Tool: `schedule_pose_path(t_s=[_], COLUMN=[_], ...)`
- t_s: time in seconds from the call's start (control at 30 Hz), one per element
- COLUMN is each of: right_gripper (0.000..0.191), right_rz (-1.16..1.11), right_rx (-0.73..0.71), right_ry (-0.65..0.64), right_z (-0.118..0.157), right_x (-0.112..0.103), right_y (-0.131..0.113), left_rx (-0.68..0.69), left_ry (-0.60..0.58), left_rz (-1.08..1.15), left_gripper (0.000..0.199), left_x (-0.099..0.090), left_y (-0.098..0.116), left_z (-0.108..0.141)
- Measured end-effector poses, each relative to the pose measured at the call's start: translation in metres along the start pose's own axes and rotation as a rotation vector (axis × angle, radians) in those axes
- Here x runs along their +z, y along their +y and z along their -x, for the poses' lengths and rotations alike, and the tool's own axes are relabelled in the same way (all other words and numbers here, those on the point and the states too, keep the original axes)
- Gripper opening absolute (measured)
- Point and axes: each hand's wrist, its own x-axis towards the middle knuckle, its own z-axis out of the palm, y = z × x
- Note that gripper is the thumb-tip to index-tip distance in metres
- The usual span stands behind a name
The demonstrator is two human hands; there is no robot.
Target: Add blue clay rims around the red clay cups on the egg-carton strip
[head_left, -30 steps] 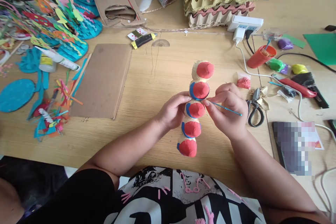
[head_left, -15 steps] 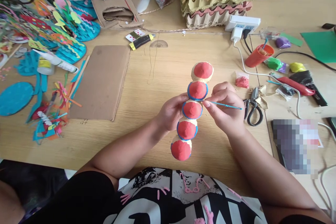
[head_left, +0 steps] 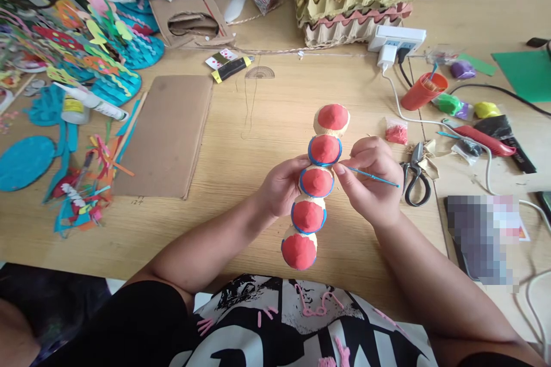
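A strip of several egg-carton cups (head_left: pixel 317 182) with red domed tops runs from the upper right to the lower left in front of me. Blue edging rings some of the red domes; the top one shows none. My left hand (head_left: pixel 284 184) grips the strip from its left side, around the second and third cups, its fingers partly hidden behind. Pinched in my right hand (head_left: pixel 371 183) is a thin blue stick (head_left: pixel 371 174), its inner end near the gap between the second and third cups.
Scissors (head_left: pixel 415 175), an orange cup (head_left: pixel 425 92), clay packets and a phone (head_left: pixel 477 241) lie right. Cardboard (head_left: pixel 163 137), a glue bottle (head_left: pixel 97 102) and colourful scraps lie left. Egg trays (head_left: pixel 357 0) and a power strip (head_left: pixel 396 39) stand at the back.
The lower end of the strip has shifted slightly down and right. My right hand and the blue stick have moved a little to the right and down.
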Motion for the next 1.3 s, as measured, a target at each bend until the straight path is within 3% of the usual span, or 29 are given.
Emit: schedule_pose_path(t_s=[0.17,0.4,0.63,0.87,1.13,1.3], right_gripper=[0.014,0.01,0.01,0.012,0.011,0.012], right_rz=[-0.114,-0.128,-0.09,-0.173,-0.157,-0.173], right_rx=[0.06,0.129,0.081,0.108,0.088,0.058], right_ry=[-0.062,-0.087,-0.069,-0.146,-0.138,-0.166], right_z=[0.002,0.002,0.0,-0.002,-0.003,-0.007], right_x=[-0.001,-0.004,-0.004,-0.007,-0.009,-0.012], right_y=[0.005,0.008,0.009,0.007,0.013,0.012], left_rx=[-0.064,-0.18,-0.19,-0.148,-0.257,-0.229], left_ry=[0.034,-0.02,-0.021,0.008,-0.007,0.012], left_rz=[0.023,0.091,0.113,0.091,0.136,0.072], left_gripper=[0.015,0.022,0.021,0.014,0.01,0.011], left_x=[0.001,0.001,0.001,-0.002,-0.006,-0.005], left_y=[0.003,0.007,0.006,0.006,0.009,0.01], left_z=[-0.002,0.0,0.0,-0.002,-0.003,-0.003])
